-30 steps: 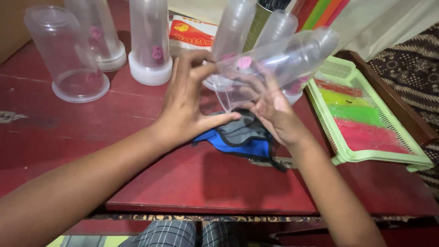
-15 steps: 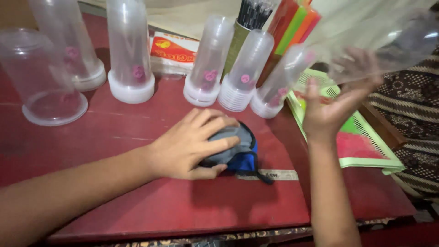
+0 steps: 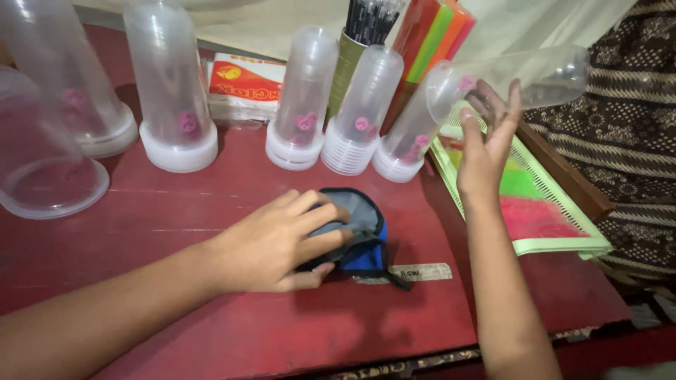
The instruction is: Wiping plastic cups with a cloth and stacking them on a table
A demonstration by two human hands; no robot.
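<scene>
1. Tube [image 3: 524, 77], clear plastic, lies sideways in the air at far right, above the green tray [image 3: 563, 243]. The right hand [image 3: 486, 144] has an open grip, its fingers only propping the tube from below; it could roll off.
2. Falling, it might strike the standing tubes [image 3: 362, 116] just left and topple them.
3. Left hand [image 3: 278, 243] lies flat, its grip loosely curled over the pouch [image 3: 359, 236] on the red counter [image 3: 176, 211]; nothing pins the ruler [image 3: 408, 273] beside it.
</scene>
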